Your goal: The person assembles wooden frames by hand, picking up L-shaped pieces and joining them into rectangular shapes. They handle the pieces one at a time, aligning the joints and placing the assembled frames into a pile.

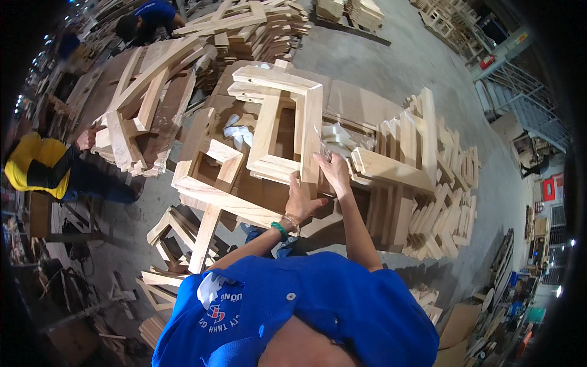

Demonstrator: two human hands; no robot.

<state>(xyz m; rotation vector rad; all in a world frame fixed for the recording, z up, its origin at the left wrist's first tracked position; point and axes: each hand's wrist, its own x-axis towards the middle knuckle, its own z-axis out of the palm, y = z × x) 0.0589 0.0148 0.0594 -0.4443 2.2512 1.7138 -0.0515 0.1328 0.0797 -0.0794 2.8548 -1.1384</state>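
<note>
Frames of pale wood fill the view, and we read them from left to right. At the far left a person in a yellow top (pixel 33 165) crouches beside a leaning stack of frames (pixel 137 110), well apart from our work. Our left hand (pixel 299 205), wearing a green bracelet (pixel 279 230), lies flat with its grip spread against the lower rail of the wooden frame (pixel 287 128), which stands tilted on a cardboard-covered counter (pixel 351 101). Our right hand (pixel 333 171) rests on the frame's right post, fingers curled around its edge; we cannot tell how firmly that grip closes. We judge the frame stiff, moderately heavy for its size, rough rather than slippery, and weakest at its glued corner joints, so it is best taken by two opposite rails near the corners, not by a single rail. White scraps (pixel 238 133) lie just beside it, kind unclear. Right of the hands, stacked wooden parts (pixel 428 183) descend toward the floor. The counter's underside, the frame's rear face and both thumbs are hidden; the rim bends and darkens.
</note>
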